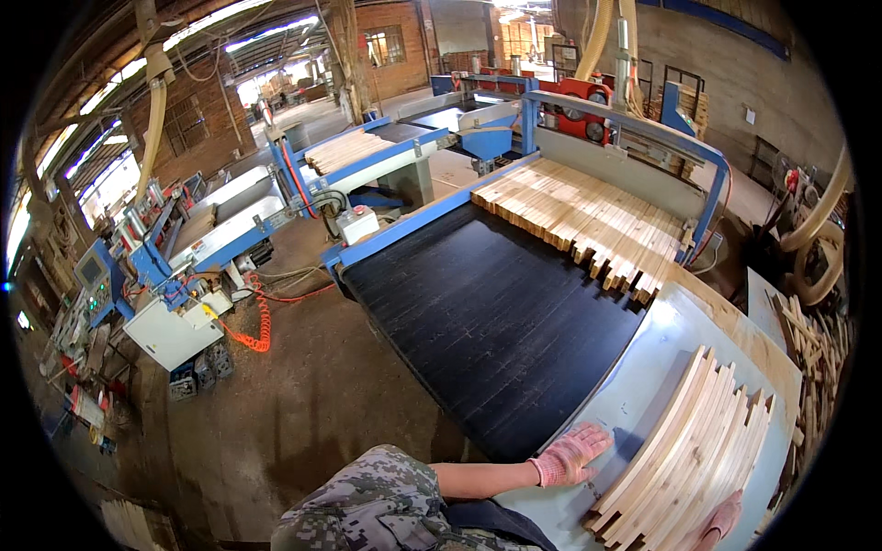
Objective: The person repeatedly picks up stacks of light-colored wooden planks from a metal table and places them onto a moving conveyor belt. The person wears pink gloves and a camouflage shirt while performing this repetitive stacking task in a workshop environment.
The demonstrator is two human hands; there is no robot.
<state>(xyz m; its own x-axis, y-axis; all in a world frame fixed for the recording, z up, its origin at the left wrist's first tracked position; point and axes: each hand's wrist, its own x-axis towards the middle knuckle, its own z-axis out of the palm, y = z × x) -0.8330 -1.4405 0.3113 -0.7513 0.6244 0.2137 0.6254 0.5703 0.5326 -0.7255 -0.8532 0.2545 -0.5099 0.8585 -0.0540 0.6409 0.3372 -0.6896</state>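
Note:
My left hand (pixel 574 455), in a pinkish knitted glove, lies flat on the grey metal table (pixel 634 390) with its fingers stretched out, left of a batch of wooden strips (pixel 689 450). These pale strips lie side by side, their far ends uneven. At their near right side my right hand (pixel 724 520), gloved the same way, rests against them with fingers extended; part of it is hidden at the lower edge. Beyond the table, a larger row of wooden strips (pixel 588 216) lies across the far end of a black conveyor belt (pixel 496 317).
A blue frame (pixel 634 119) spans the belt's far side. Loose wooden sticks (pixel 813 367) are heaped at the right. To the left stand a machine with a control panel (pixel 96 275) and a coiled orange hose (pixel 262 321). Another conveyor carries wood pieces (pixel 344 150) farther back.

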